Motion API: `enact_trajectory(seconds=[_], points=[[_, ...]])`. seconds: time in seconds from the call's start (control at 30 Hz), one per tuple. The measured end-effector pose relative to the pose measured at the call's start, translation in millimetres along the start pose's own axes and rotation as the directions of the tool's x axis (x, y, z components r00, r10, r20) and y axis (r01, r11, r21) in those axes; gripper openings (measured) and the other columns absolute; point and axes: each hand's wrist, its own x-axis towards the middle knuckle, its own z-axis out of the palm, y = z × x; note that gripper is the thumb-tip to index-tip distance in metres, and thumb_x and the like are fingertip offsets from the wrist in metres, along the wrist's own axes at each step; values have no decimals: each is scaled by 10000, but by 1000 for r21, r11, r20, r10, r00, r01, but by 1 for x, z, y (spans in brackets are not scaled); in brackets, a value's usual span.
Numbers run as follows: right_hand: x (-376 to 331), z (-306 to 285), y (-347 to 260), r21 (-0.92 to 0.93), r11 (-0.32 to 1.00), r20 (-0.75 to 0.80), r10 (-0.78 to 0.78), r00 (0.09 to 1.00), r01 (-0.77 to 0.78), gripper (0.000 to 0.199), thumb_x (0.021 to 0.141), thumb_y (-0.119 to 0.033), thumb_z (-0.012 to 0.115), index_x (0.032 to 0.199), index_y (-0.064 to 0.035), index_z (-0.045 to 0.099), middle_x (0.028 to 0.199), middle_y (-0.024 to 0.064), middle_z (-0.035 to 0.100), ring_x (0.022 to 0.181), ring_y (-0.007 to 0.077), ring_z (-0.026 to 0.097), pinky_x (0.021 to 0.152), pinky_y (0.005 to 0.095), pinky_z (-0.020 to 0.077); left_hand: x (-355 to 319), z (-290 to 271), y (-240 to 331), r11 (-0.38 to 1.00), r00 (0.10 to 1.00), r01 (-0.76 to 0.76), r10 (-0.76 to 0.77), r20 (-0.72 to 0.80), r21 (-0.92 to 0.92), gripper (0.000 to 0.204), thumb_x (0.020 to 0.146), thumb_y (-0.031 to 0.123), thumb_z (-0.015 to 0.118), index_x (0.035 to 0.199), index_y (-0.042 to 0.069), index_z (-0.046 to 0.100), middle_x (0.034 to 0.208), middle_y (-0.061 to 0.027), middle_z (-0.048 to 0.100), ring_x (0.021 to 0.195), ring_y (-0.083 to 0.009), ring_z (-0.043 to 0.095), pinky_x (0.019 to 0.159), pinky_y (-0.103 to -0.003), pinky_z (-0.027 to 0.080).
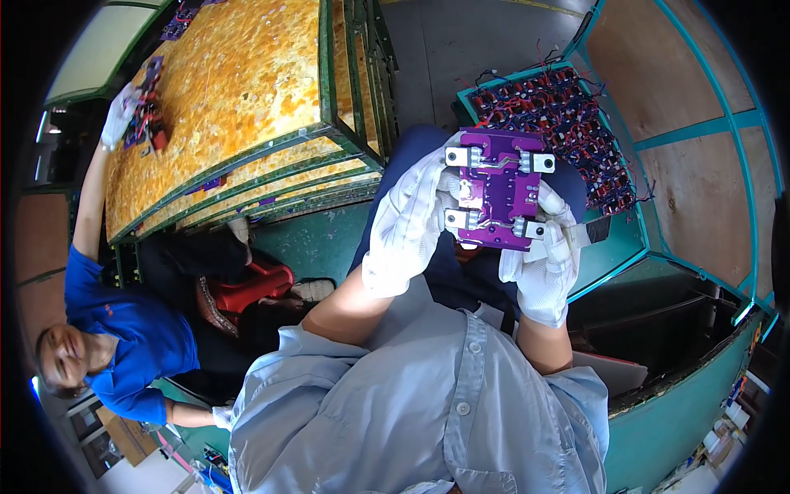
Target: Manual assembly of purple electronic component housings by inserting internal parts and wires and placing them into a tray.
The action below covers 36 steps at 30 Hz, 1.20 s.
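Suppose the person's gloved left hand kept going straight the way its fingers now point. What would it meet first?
The left hand points up and slightly right, its fingers already on the purple circuit board, so that comes first. Beyond it, probably the teal tray of red-wired parts, though depth is unclear.

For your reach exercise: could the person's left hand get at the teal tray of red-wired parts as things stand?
Probably not freely: the left hand and right hand both hold the purple circuit board, in front of the tray.
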Motion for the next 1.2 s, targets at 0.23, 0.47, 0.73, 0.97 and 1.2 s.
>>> enact_trajectory(seconds=[0.23,0.47,0.73,0.97,1.2], points=[[5,-10,7,36,999,-74,35,997,-32,472,797,-281,499,1133,41,421,1004,135,544,734,109,566,579,185,457,2,-7,-6,996,997,77,-76,24,-34,415,922,194,317,1225,-90,323,987,-107,549,847,-117,563,743,-217,449],[5,-10,10,169,985,11,31,999,-33,533,744,-277,587,1121,61,419,1021,165,541,883,210,574,762,313,486,-4,-7,-5,977,997,-74,75,0,200,371,919,143,313,1215,-79,342,1096,-141,508,988,-146,516,852,-240,403],[1,-8,7,154,988,12,30,999,-31,565,742,-281,605,1148,63,415,1022,153,544,841,168,573,706,266,488,-4,-1,2,978,996,-72,61,64,197,379,921,159,308,1218,-76,327,1202,-164,437,1081,-181,458,924,-281,349],[-2,-9,7,129,992,-28,12,1000,-9,551,733,-252,620,1142,62,425,989,148,558,698,125,571,549,212,478,-6,-4,-2,966,997,-73,71,16,247,370,924,162,303,1200,-81,344,1201,-164,439,1068,-174,467,911,-284,360],[0,-17,10,63,998,25,28,999,-29,506,766,-274,560,1128,52,423,1060,159,512,938,202,530,796,317,450,-7,-7,-5,951,996,-73,83,-20,301,357,922,150,304,1184,-86,357,1194,-179,445,1065,-187,471,903,-281,367]])
